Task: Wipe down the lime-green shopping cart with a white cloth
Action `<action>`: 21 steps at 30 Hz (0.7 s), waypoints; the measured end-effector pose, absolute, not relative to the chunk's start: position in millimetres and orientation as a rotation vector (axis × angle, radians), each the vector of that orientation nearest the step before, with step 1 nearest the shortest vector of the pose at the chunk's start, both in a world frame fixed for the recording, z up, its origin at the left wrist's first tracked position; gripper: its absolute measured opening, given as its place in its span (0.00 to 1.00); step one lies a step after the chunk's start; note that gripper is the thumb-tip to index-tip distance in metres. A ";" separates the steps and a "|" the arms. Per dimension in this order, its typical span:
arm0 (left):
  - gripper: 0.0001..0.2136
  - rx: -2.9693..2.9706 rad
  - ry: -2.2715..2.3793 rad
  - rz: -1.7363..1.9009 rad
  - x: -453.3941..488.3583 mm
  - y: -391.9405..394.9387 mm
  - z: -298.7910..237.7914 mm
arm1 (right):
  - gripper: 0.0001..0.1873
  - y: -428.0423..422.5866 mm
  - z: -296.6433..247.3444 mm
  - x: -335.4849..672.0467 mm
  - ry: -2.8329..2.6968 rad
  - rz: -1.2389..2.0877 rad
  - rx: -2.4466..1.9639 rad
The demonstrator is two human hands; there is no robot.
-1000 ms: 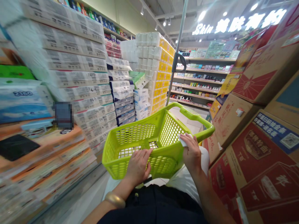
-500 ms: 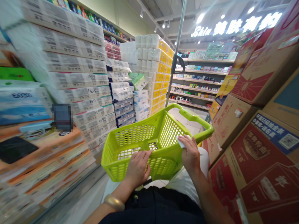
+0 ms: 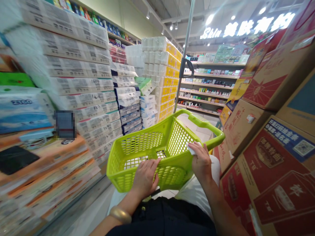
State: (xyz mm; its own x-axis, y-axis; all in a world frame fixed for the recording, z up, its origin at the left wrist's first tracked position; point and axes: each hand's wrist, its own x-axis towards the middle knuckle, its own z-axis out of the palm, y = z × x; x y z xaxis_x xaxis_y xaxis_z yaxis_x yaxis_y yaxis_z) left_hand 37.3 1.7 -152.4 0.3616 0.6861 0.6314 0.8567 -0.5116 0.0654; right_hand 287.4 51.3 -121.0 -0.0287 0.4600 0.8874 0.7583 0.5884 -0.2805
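A lime green plastic shopping basket (image 3: 137, 147) tilts in front of me with nothing visible inside. My left hand (image 3: 145, 177) grips its near rim, fingers curled over the edge. My right hand (image 3: 202, 160) is closed on a small white cloth (image 3: 191, 149) and presses it against the basket's right rim, just below the green handle (image 3: 201, 123). A gold bangle (image 3: 120, 213) circles my left wrist.
Stacked tissue packs (image 3: 81, 82) fill the left side of a shop aisle. Yellow and white paper rolls (image 3: 163, 72) stand further back. Brown and red cartons (image 3: 270, 137) are piled close on the right. A metal pole (image 3: 184, 55) rises behind the basket, with shelves (image 3: 209, 88) beyond.
The view has drifted slightly; the basket and both hands keep nearly the same position. My right hand with the cloth has shifted very little on the rim.
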 end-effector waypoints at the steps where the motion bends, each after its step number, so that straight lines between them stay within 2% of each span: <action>1: 0.28 -2.349 -1.371 -0.890 37.7 1.9 -152.5 | 0.25 52.4 -120.5 287.9 -1.646 -0.332 -1.033; 9: 0.26 -2.341 -1.349 -0.890 36.7 1.7 -152.6 | 0.24 40.7 -132.1 260.6 -1.844 -0.248 -0.965; 17: 0.25 -2.336 -1.351 -0.870 37.2 2.7 -152.2 | 0.25 51.3 -117.7 286.1 -1.635 -0.336 -1.064; 21: 0.25 -2.332 -1.349 -0.874 35.9 2.8 -152.7 | 0.24 42.2 -125.5 265.0 -1.816 -0.274 -1.006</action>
State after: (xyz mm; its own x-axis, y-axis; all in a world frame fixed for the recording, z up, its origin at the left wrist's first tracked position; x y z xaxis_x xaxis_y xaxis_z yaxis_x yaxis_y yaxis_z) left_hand 35.9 2.8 -152.7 0.3710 0.6718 0.6411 0.8599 -0.5092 0.0360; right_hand 265.0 42.2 -125.5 -0.1539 0.5113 0.8455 0.7379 0.6286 -0.2458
